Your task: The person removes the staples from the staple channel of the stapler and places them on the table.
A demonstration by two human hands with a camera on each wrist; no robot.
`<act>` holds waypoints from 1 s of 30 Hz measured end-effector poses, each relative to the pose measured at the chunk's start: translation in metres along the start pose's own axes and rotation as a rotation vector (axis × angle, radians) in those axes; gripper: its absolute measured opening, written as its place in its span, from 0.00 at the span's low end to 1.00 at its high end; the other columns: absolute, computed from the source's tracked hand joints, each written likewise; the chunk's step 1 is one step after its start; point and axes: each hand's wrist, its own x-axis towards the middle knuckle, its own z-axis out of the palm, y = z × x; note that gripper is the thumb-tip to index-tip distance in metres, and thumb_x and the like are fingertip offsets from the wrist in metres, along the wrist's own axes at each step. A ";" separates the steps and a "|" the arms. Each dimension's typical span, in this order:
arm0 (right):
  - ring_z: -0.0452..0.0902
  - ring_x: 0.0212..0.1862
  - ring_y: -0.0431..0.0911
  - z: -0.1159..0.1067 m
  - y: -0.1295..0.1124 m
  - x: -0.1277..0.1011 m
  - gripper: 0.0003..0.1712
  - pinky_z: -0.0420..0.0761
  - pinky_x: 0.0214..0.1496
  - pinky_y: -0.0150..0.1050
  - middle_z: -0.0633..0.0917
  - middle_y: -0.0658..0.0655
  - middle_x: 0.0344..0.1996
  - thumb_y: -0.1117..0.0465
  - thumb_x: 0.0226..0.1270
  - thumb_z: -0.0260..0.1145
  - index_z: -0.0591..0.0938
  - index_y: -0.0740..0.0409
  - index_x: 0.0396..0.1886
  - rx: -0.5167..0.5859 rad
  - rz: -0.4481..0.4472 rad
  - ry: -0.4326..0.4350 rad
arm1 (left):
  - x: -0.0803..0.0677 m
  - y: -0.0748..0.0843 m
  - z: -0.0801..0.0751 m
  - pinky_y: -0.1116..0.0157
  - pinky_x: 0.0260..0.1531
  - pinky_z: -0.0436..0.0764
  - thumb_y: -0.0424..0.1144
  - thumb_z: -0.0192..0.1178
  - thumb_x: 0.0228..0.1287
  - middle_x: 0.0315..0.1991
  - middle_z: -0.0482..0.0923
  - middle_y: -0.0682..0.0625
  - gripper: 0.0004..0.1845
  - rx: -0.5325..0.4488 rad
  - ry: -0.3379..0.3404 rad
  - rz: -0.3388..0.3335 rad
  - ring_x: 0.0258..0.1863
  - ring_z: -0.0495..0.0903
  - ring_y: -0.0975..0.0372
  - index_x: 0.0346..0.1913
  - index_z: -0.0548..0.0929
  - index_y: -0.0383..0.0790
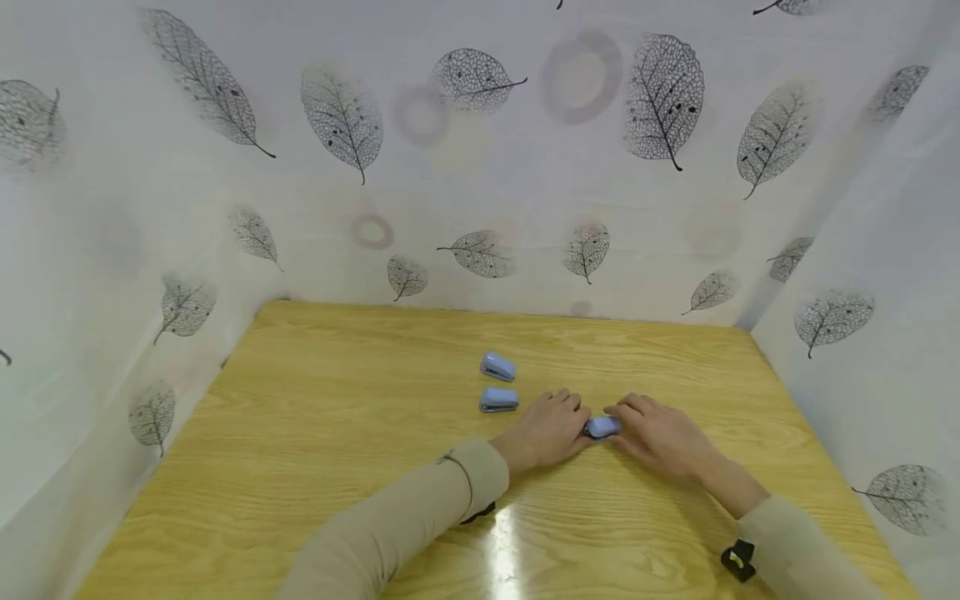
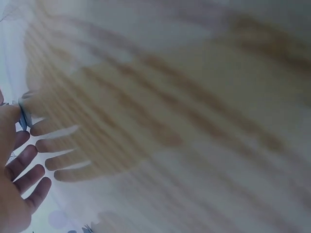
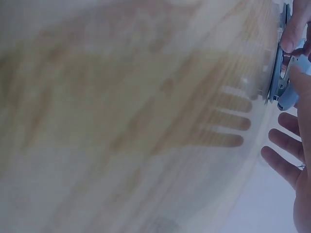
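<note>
Meanwhile, both the left hand (image 1: 546, 431) and right hand (image 1: 660, 436) pinch the third stapler (image 1: 602, 427); two staplers (image 1: 498, 384) lie at ten o'clock, apparently finished.

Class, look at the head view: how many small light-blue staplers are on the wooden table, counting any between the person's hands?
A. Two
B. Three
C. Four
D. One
B: two small light-blue staplers lie free, one behind the other, and a third stapler sits between the left hand and the right hand.
</note>
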 end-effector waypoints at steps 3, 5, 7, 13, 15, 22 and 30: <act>0.86 0.46 0.44 0.002 -0.002 0.002 0.25 0.87 0.43 0.43 0.86 0.52 0.50 0.48 0.66 0.77 0.85 0.51 0.59 0.027 0.003 0.011 | -0.001 0.001 0.000 0.64 0.58 0.82 0.63 0.48 0.81 0.58 0.82 0.54 0.24 -0.021 -0.008 -0.018 0.57 0.80 0.63 0.60 0.82 0.50; 0.86 0.46 0.44 0.002 -0.003 0.003 0.25 0.87 0.43 0.43 0.86 0.51 0.50 0.48 0.66 0.77 0.85 0.50 0.60 0.032 -0.005 0.010 | 0.000 0.002 0.000 0.64 0.57 0.83 0.63 0.49 0.81 0.58 0.82 0.54 0.25 -0.025 -0.012 -0.030 0.57 0.80 0.63 0.61 0.82 0.50; 0.85 0.46 0.42 0.002 -0.004 0.005 0.25 0.86 0.43 0.42 0.86 0.50 0.49 0.48 0.66 0.77 0.85 0.50 0.59 0.033 -0.020 0.009 | 0.000 0.002 0.001 0.64 0.56 0.83 0.64 0.49 0.81 0.57 0.82 0.54 0.25 -0.019 -0.014 -0.039 0.56 0.80 0.63 0.62 0.82 0.51; 0.82 0.44 0.43 0.003 -0.004 0.008 0.24 0.85 0.43 0.41 0.86 0.49 0.44 0.50 0.64 0.77 0.86 0.51 0.57 -0.039 -0.111 0.039 | 0.001 0.004 0.001 0.65 0.54 0.83 0.64 0.50 0.80 0.56 0.82 0.55 0.25 -0.013 -0.013 -0.055 0.55 0.80 0.63 0.62 0.82 0.52; 0.82 0.44 0.44 0.004 -0.003 0.009 0.23 0.85 0.43 0.41 0.85 0.49 0.43 0.50 0.63 0.77 0.86 0.51 0.55 -0.075 -0.147 0.059 | 0.001 0.004 0.000 0.65 0.54 0.83 0.64 0.50 0.80 0.55 0.82 0.55 0.25 -0.016 -0.013 -0.057 0.55 0.81 0.63 0.62 0.82 0.52; 0.79 0.42 0.44 0.009 0.001 0.012 0.21 0.84 0.41 0.40 0.83 0.50 0.40 0.41 0.80 0.57 0.85 0.52 0.49 -0.165 -0.234 0.095 | 0.002 0.005 0.001 0.66 0.50 0.82 0.64 0.53 0.78 0.53 0.82 0.55 0.24 -0.026 -0.014 -0.064 0.53 0.80 0.64 0.60 0.82 0.52; 0.75 0.39 0.44 0.011 -0.001 0.014 0.31 0.80 0.37 0.40 0.79 0.51 0.39 0.39 0.86 0.38 0.82 0.54 0.48 -0.173 -0.250 0.105 | 0.004 0.006 0.000 0.65 0.51 0.82 0.65 0.53 0.78 0.54 0.81 0.56 0.24 -0.026 -0.044 -0.085 0.53 0.80 0.64 0.60 0.82 0.52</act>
